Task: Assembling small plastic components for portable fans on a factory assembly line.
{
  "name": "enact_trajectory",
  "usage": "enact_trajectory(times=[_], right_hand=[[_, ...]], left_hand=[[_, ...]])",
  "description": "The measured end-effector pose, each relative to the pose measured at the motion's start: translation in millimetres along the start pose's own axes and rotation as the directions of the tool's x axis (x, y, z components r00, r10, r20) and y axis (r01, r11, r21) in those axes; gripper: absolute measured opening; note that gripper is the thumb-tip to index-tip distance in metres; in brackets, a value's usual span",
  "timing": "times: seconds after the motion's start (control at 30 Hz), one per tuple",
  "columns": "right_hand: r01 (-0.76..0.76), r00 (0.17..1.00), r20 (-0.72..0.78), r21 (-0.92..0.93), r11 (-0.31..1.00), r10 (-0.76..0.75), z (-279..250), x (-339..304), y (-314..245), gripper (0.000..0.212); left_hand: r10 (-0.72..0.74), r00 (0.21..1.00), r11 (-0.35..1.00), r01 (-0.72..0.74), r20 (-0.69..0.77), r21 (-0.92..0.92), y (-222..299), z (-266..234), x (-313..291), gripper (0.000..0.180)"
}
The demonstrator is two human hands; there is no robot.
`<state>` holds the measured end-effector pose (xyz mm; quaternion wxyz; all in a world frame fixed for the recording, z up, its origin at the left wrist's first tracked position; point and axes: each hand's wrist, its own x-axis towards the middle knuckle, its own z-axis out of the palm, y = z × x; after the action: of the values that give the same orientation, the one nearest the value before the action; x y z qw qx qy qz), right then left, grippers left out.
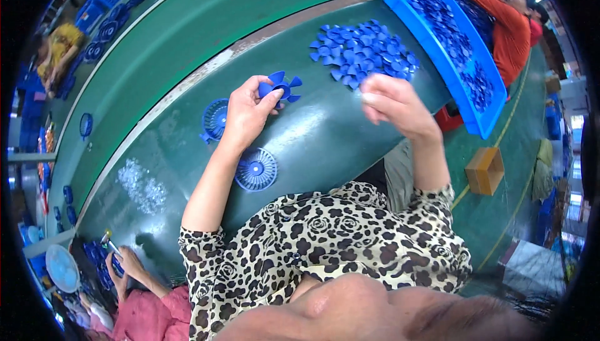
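Above the bench [325, 153], left hand [245, 113] pinches the blue fan [285, 89]; right hand [394, 105] curls apart, contents unclear; light pressure should spare blades [277, 78].

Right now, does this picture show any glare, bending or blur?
In the head view, pale glare streaks the green table between the left hand and right hand; also in the head view, the long green belt curves, with black around the rim; and there the right hand looks slightly soft, perhaps from motion.
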<state>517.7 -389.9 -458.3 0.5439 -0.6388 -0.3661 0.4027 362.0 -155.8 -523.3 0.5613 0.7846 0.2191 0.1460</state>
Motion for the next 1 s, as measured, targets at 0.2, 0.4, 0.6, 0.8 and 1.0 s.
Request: enact_trajectory(times=[0.2, 0.4, 0.6, 0.8, 1.0], right_hand=[[-0.341, 0.936, -0.048, -0.383, 0.859, 0.35, -44.2, -82.9, 35.2, 0.009], [-0.038, 0.979, -0.146, -0.814, 0.58, -0.141, -13.4, -61.0, 44.9, 0.018], [0.191, 0.963, -0.088, -0.444, 0.875, -0.255, 46.6, 18.4, 17.4, 0.028], [0.439, 0.881, 0.093, -0.531, 0.725, -0.465, 69.6, 28.5, 21.6, 0.028], [0.551, 0.732, -0.007, -0.581, 0.599, -0.681, 69.8, 33.3, 34.4, 0.017]], left_hand=[[-0.094, 0.986, 0.888, 0.147, 0.14, -0.435, -0.1, -16.0, -6.9, 0.018], [-0.072, 0.988, 0.903, 0.123, 0.138, -0.412, -6.9, -16.9, -13.1, 0.016], [0.625, 0.779, 0.732, -0.608, 0.053, 0.307, 9.3, 0.7, -30.1, 0.024], [0.789, 0.613, 0.555, -0.743, 0.047, 0.373, 10.7, 4.8, -38.4, 0.029], [0.756, 0.649, 0.556, -0.707, 0.087, 0.437, 10.9, 9.7, -35.1, 0.033]])
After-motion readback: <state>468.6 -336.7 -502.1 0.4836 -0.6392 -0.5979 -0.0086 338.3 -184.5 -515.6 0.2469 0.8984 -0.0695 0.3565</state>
